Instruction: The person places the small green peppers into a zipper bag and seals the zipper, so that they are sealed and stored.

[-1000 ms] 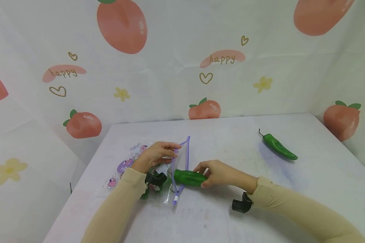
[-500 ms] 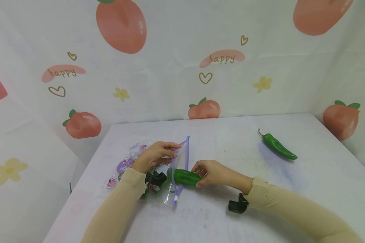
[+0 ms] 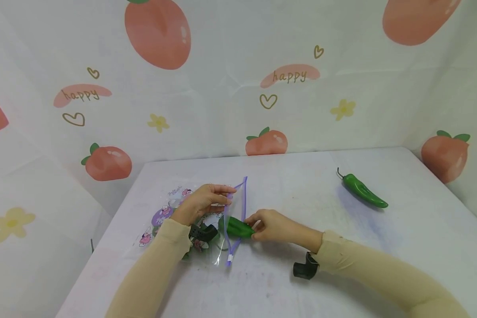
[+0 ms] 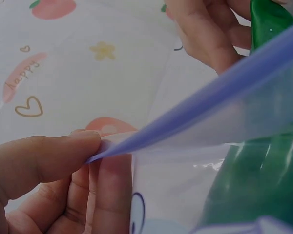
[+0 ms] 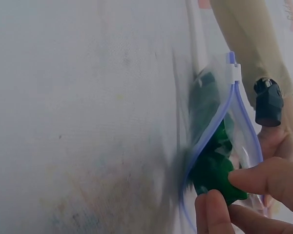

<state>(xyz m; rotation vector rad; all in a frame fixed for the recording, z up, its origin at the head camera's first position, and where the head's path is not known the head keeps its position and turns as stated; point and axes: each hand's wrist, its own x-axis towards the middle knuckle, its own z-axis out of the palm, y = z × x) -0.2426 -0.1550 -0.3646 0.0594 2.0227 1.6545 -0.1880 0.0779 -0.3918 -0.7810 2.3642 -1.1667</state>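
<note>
My left hand [image 3: 200,204] pinches the purple rim of a clear zip bag [image 3: 244,201] between thumb and fingers. The left wrist view shows the thumb on the purple zip strip [image 4: 200,100]. With fingertips and thumb, my right hand [image 3: 280,227] grips one end of a thick green pepper [image 3: 238,227]. Most of this pepper lies inside the bag's parted mouth; its near end sticks out. Other green shapes [image 5: 205,97] show blurred through the film deeper in the bag, partly hidden by my left arm. A white slider [image 5: 236,73] sits at one end of the zip.
A slim green chili pepper [image 3: 363,191] with a curled stem lies on the white table [image 3: 302,181] at the far right. Behind the table hangs a white cloth [image 3: 222,88] printed with peaches. Black wrist cameras [image 3: 305,267] jut from both wrists.
My right hand has moved left, and the green pepper has slid further into the bag. The left hand has stayed at the rim, holding it. The slim chili pepper has not moved.
</note>
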